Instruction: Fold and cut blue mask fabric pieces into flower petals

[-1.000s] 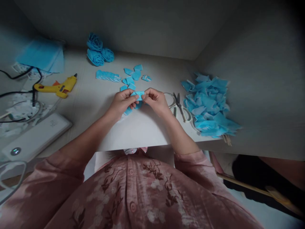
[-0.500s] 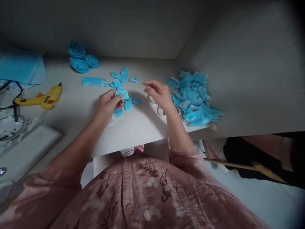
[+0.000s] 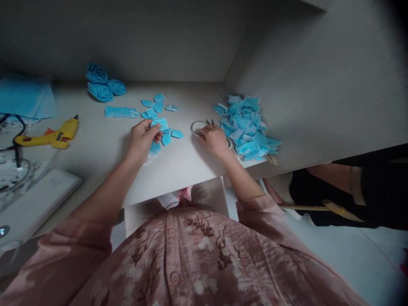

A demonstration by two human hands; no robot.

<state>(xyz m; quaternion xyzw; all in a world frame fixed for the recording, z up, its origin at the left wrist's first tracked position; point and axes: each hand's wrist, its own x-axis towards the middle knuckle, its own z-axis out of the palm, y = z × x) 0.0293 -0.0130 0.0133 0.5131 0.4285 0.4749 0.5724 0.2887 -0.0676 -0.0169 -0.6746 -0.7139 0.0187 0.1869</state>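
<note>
My left hand (image 3: 143,137) pinches a small folded light-blue fabric piece (image 3: 160,123) between thumb and fingers. Several similar blue folded pieces (image 3: 166,138) lie on the table under and beyond it. Over to the right, my right hand (image 3: 214,139) rests low on the table with its fingers bent around scissors, mostly covered by the hand. Dark pointed scissor blades (image 3: 210,122) stick out past the knuckles. A thin pale ring (image 3: 193,127) lies by the right fingertips, partly hidden.
Blue scraps (image 3: 244,125) are heaped at the right, with thin sticks (image 3: 273,159) beneath. Blue fabric roses (image 3: 101,92), a pleated blue strip (image 3: 121,112), a yellow glue gun (image 3: 62,134), a blue sheet (image 3: 27,97) and a white power strip (image 3: 44,199) with cables lie left.
My right hand has come down from above the table onto the scissors. My left hand still pinches the blue piece. The whole view has shifted slightly.
</note>
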